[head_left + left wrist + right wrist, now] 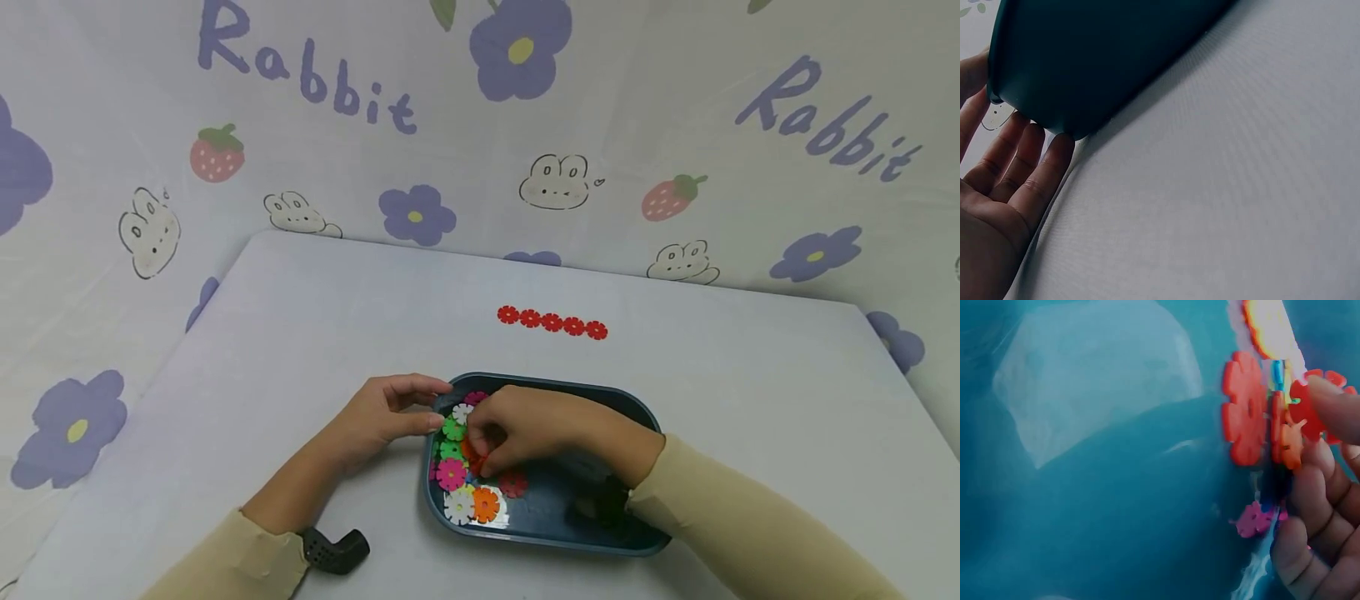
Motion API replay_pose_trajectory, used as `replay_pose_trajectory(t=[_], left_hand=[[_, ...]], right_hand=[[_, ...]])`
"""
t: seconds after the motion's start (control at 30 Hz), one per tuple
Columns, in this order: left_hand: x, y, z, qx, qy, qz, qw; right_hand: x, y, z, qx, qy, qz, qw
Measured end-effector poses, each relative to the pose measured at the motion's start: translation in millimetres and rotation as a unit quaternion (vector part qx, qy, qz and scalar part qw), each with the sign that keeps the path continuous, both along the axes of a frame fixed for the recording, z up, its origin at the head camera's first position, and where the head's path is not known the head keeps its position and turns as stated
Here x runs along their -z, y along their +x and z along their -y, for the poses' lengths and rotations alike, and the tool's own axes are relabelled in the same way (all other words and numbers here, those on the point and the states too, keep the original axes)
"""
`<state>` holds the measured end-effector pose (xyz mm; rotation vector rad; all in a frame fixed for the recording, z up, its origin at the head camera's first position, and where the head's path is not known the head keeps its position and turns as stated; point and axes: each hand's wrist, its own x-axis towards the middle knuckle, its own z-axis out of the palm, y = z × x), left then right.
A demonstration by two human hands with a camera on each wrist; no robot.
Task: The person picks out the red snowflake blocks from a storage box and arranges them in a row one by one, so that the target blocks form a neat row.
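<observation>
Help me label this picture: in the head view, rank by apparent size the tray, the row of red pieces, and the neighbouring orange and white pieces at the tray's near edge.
1. Tray, largest by far
2. Row of red pieces
3. Orange piece and white piece: they look alike, so unranked

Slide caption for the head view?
Right hand pinching a red flower-shaped plastic piece in a dark blue tray, left hand at its edge; a row of five red pieces beyond.
</observation>
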<state>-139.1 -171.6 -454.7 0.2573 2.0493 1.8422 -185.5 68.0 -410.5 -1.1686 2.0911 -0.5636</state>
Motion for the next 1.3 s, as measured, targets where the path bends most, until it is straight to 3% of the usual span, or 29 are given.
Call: replay_pose_trajectory(t=[0.37,0.57,0.8,1.0,1.1,1.3], left_hand=[[0.1,-2.0,0.7,0.001,-0.011,-0.005,0.9999],[-0.5,-3.3,0.6,0.002,-0.016,-0.006,0.9999],[3.3,-3.5,-0.7,0.007,-0.008,-0.001,0.9999],[4.9,-2.6,-3.0,0.008,-0.002,0.006,1.0000],[4.8,-2.0,-3.1,0.005,-0.004,0.004,1.0000],[4.5,-2.0,-0.7,-0.002,-0.011,-0.006,0.9999]], right_hand=[[-6.2,-3.9,-2.5,0.037,-0.087,0.077,0.9926],[-9.7,-4.3,-3.0,0.053,-0.088,0.099,0.9897],[-25.9,-1.4,-12.6,0.111,-0.110,0.112,0.9814],[-53.6,4.6,-39.9,0.157,-0.191,0.083,0.9655],[-64.3,5.4,-54.0,0.160,-0.237,0.060,0.9565],[-74.6,-5.0,-75.5,0.176,-0.286,0.000,0.9420]])
